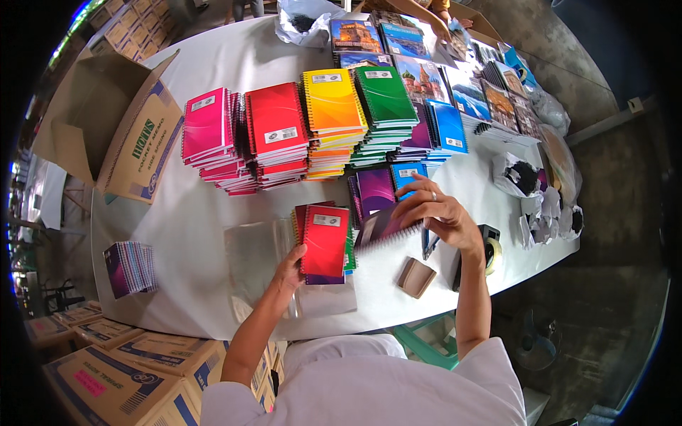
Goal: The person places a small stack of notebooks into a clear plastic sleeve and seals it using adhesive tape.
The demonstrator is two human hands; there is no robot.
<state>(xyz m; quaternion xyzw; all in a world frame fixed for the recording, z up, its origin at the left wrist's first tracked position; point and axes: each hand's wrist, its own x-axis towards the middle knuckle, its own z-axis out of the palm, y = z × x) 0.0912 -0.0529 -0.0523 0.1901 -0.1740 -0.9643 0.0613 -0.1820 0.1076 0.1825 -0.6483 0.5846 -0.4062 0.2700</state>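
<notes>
My left hand (290,266) grips the lower left edge of a small fanned bunch of spiral notebooks. A red notebook (327,241) lies on top, with green, purple and dark red ones peeking out beneath it. My right hand (437,213), a ring on one finger, pinches a purple spiral notebook (383,227), smeared by motion, just right of the bunch. Beyond it are a short purple stack (375,188) and a blue notebook (406,172). Clear plastic sleeves (256,263) lie partly under my left hand.
Tall notebook stacks in pink (206,128), red (275,117), yellow (332,106) and green (387,99) stand ahead. An open carton (142,149) is at left, near a small notebook pile (129,268). A brown case (416,277) and tape dispenser (489,252) sit right. Another person's hand (442,32) is at the far side.
</notes>
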